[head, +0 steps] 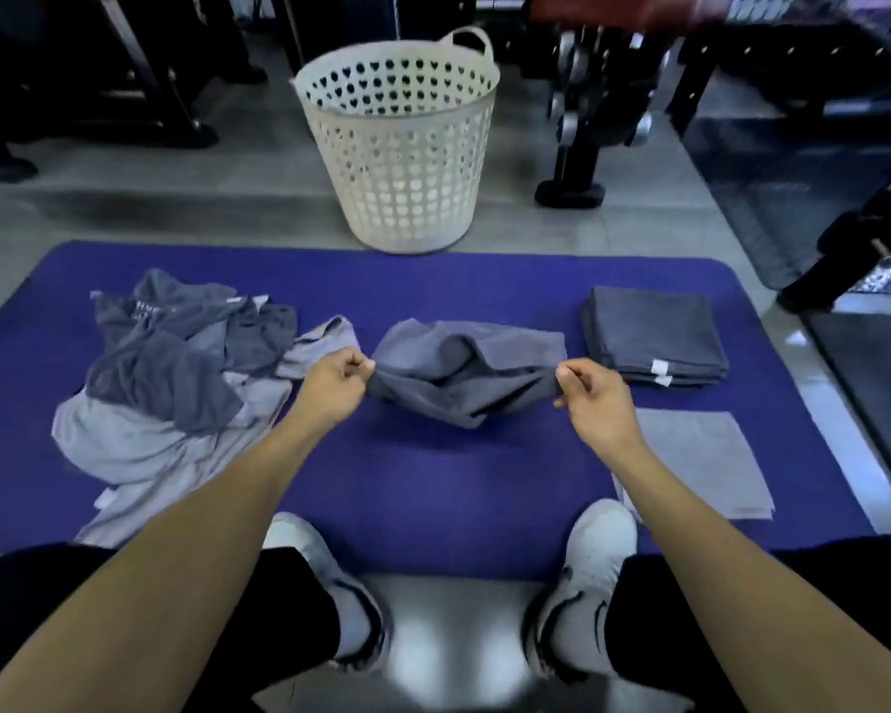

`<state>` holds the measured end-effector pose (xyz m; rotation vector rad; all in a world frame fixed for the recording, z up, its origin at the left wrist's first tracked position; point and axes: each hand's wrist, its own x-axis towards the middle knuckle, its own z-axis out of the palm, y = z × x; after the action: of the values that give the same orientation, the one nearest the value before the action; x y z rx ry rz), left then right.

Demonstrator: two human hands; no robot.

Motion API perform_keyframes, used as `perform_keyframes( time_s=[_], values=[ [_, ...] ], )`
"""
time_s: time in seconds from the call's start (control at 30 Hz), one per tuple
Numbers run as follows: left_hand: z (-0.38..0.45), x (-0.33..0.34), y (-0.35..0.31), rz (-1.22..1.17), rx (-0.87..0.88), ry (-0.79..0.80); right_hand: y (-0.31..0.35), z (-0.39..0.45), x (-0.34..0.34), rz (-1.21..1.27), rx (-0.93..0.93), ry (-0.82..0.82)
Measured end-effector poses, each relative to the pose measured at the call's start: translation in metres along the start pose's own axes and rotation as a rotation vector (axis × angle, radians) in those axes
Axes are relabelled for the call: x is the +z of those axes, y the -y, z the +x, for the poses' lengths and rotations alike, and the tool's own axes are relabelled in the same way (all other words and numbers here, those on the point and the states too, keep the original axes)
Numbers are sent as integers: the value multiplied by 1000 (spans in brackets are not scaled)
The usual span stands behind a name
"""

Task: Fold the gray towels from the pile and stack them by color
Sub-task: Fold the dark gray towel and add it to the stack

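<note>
Both sets of fingers are curled into pinches: the left hand (336, 384) nips one end of a dark gray towel (464, 373) between thumb and bent fingers, and the right hand (590, 396) does the same at the opposite end, so the cloth is stretched between them over the middle of the purple mat (433, 481). The grip looks chosen to find and spread two corners, since the towel hangs slack and bunched in its middle, with its lower folds touching or nearly touching the mat (which of the two is hard to tell). Judging by that, the step in hand is opening the towel flat before the first fold. To the left lies the unfolded pile (176, 383), a tangle of dark and lighter gray towels, close enough for the left hand to draw from. To the right, the sorting shows: a stack of folded dark gray towels (657, 337) sits at the far side, and a folded light gray towel (700, 463) lies apart from it, nearer the person, so each shade keeps its own place. This towel's shade matches the darker stack, which is probably where it belongs. A white perforated laundry basket (402, 146) stands on the floor just beyond the mat, and two white shoes (582, 584) rest at its near edge.
</note>
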<state>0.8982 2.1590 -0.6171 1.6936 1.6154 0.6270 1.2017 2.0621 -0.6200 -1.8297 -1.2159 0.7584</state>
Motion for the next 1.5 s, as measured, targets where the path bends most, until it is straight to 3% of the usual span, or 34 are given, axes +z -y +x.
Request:
perform_keyframes(
  time_s=[0.1,0.3,0.53,0.7,0.97,1.27,1.37,1.5],
  values=[
    [-34,14,37,76,-8,2,-24,-38,14,-187,-14,56],
    [-56,20,63,99,41,165,-39,-69,28,-228,24,191],
    [-53,48,85,182,-135,420,-69,-82,29,-389,227,331],
    [-13,57,82,180,-224,489,-45,-38,36,-372,194,316],
    [101,62,76,167,-246,346,-6,87,79,-408,44,445],
    [196,109,132,129,-216,167,-38,177,155,-488,-12,659],
    [218,124,147,59,-356,115,-54,194,171,-464,-3,662],
    [235,132,152,6,-567,102,-74,212,189,-351,90,510]
  ],
)
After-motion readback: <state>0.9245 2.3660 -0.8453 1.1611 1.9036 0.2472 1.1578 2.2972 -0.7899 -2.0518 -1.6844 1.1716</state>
